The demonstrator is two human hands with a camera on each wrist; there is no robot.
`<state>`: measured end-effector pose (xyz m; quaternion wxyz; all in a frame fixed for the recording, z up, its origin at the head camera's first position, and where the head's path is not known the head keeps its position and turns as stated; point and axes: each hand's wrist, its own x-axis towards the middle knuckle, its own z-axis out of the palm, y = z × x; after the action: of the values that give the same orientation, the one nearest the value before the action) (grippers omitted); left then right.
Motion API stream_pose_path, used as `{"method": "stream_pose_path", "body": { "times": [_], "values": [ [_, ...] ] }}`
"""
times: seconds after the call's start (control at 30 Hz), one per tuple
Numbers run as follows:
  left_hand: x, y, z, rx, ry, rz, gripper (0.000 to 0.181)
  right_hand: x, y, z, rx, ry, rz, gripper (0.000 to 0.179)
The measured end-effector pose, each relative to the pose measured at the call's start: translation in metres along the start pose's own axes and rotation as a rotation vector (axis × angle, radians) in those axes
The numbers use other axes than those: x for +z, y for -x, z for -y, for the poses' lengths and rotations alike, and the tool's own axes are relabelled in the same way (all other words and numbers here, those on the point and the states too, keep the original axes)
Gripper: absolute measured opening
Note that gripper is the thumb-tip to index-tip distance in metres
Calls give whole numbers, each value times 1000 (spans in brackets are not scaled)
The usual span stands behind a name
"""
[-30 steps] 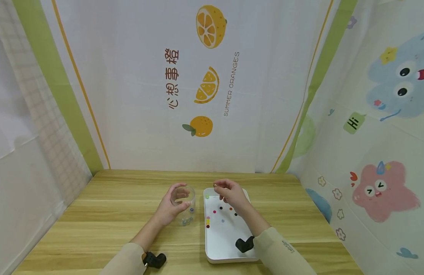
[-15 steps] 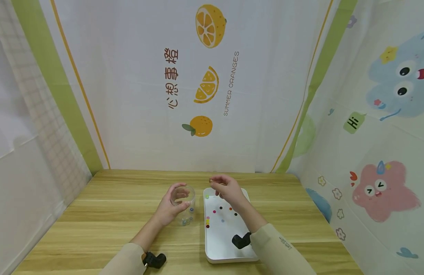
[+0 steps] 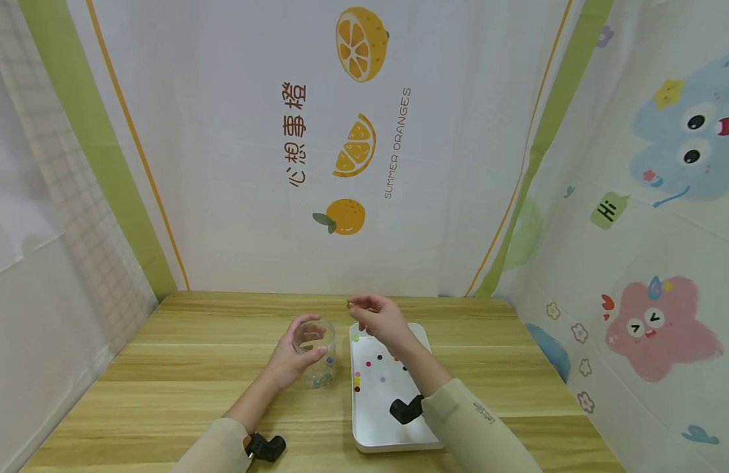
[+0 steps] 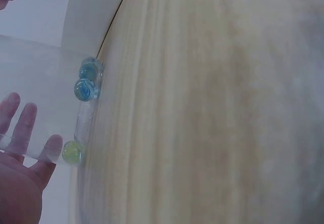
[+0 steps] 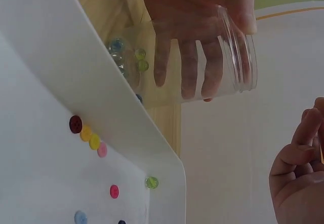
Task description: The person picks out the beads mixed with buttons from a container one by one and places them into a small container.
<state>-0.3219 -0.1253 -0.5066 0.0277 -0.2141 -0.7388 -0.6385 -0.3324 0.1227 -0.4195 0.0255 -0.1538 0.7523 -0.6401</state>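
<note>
My left hand (image 3: 287, 360) grips a clear jar (image 3: 331, 343) that stands upright, its mouth uncovered. Several glass marbles (image 4: 84, 89) lie at its bottom, blue ones and a yellow-green one (image 4: 72, 152) among them. Up and to the right of the jar, my right hand (image 3: 383, 323) pinches a small amber-brown piece (image 3: 349, 305) between thumb and fingertips. Its kind is too small to tell; the right wrist view shows only an orange sliver at the edge. Below that hand lies a white tray (image 3: 373, 424) with several buttons (image 5: 115, 191) and a green marble (image 5: 151, 182) in its far left corner.
The wooden table (image 3: 222, 328) bears both jar and tray, with the tray's raised wall close to the jar's right side. A printed curtain (image 3: 234, 217) hangs behind the table's far edge, and another (image 3: 577, 263) hangs on the right.
My right hand has moved left and up, away from above the tray toward the jar, with the small piece still pinched. My left hand and the jar have stayed in place.
</note>
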Motion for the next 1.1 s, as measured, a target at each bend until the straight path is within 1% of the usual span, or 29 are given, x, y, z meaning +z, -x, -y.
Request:
{"method": "stream_pose_path", "body": {
  "times": [0.33,0.47,0.63,0.8,1.1],
  "values": [
    [0,0,2,23,1,-1,69,13,-6,8,-30,-13,41,28],
    [-1,0,2,30,5,3,71,19,-6,9,-44,-1,56,28],
    [0,0,2,25,8,2,72,26,-7,9,-63,29,70,29],
    [0,0,2,18,22,-3,70,34,-9,6,-74,26,70,30],
    [-1,0,2,9,6,-1,69,43,-9,4,-87,40,84,26]
  ]
}}
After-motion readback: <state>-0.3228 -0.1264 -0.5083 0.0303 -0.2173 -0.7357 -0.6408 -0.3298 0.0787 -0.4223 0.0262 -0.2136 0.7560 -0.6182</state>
